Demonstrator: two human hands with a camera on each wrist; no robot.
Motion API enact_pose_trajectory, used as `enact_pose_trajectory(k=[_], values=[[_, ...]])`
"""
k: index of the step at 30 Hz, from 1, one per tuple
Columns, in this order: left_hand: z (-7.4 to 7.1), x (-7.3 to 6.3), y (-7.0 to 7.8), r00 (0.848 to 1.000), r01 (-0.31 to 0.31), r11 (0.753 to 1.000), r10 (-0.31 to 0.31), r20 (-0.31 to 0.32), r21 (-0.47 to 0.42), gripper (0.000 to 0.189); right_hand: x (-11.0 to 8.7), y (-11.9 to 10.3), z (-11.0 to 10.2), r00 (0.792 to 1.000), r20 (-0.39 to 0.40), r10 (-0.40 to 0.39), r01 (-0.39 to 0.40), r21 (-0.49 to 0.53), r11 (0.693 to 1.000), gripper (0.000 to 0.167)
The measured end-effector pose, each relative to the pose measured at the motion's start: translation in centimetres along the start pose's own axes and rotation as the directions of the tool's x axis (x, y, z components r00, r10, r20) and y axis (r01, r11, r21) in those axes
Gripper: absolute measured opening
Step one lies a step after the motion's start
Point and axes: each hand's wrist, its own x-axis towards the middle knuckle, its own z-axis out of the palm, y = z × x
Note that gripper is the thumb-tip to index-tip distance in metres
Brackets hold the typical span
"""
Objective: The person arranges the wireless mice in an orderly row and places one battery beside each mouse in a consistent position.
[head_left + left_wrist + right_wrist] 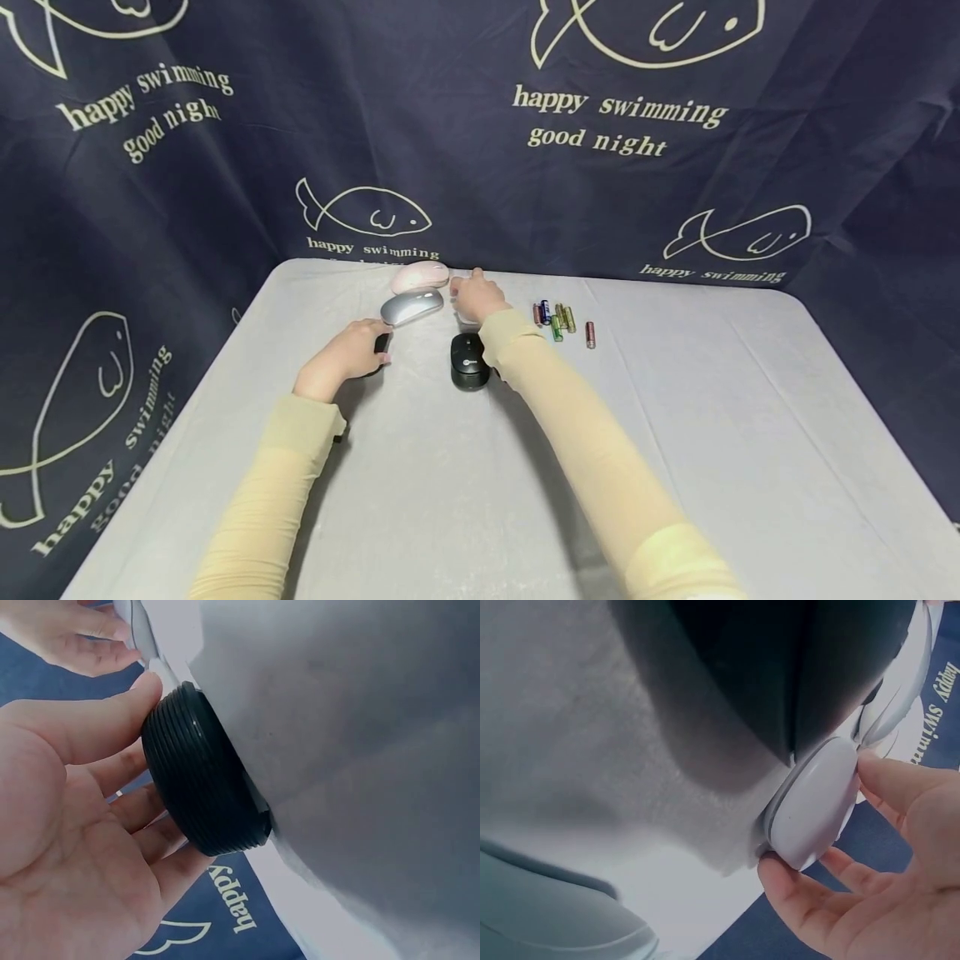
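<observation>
At the left of the group, my left hand (352, 348) grips a black mouse (202, 776) by its ribbed edge, thumb on one end and fingers on the other. The mouse stays low against the tabletop. Farther back, my right hand (477, 296) holds a white mouse (815, 802) between thumb and fingers; in the head view the hand hides most of it. Just in front of that hand sits another black mouse (470, 362). Between the hands, a silver-grey mouse (412, 307) lies before a pink mouse (420, 277) near the back edge.
Several small batteries (557, 321) lie clustered right of my right hand, with a single red battery (590, 335) apart from them. A pale cloth covers the table (750, 433). Behind it hangs a dark blue curtain (480, 192) printed with fish.
</observation>
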Motion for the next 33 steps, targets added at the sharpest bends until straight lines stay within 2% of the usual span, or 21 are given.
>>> enact_pose_trajectory(k=[3,8,10,16,22,28,33], values=[[0.1,-0.1,0.0,1.0,-0.008,1.0,0.008,-0.016,-0.007,0.055,-0.2,-0.1,0.0,1.0,0.0,0.022,-0.022,0.024,0.999,0.041],[0.3,-0.2,0.0,0.999,0.001,1.0,-0.002,-0.034,-0.027,0.055,-0.4,0.1,0.1,0.998,-0.016,0.067,-0.067,0.039,0.997,0.064],[0.4,-0.2,-0.1,0.999,-0.016,1.0,0.014,-0.051,-0.027,0.054,-0.5,0.2,0.1,0.997,-0.019,0.078,-0.077,0.043,0.996,0.067],[0.5,-0.4,-0.8,0.989,-0.097,0.995,0.096,-0.113,0.001,0.052,-0.5,0.5,0.3,0.997,-0.017,0.073,-0.072,0.066,0.995,0.065],[0.6,-0.9,-0.5,0.984,-0.103,0.994,0.108,-0.143,0.04,0.054,-0.5,1.0,0.2,0.997,-0.018,0.068,-0.067,0.058,0.996,0.063],[0.5,-1.3,-0.3,0.976,-0.097,0.994,0.104,-0.189,0.047,0.046,-1.0,1.1,-1.0,0.996,-0.075,0.042,-0.036,0.071,0.997,0.068],[0.6,-1.2,-0.7,0.972,-0.119,0.991,0.129,-0.196,0.06,0.044,-2.3,1.0,-2.7,0.991,-0.131,0.0,0.011,0.081,0.997,0.067]])
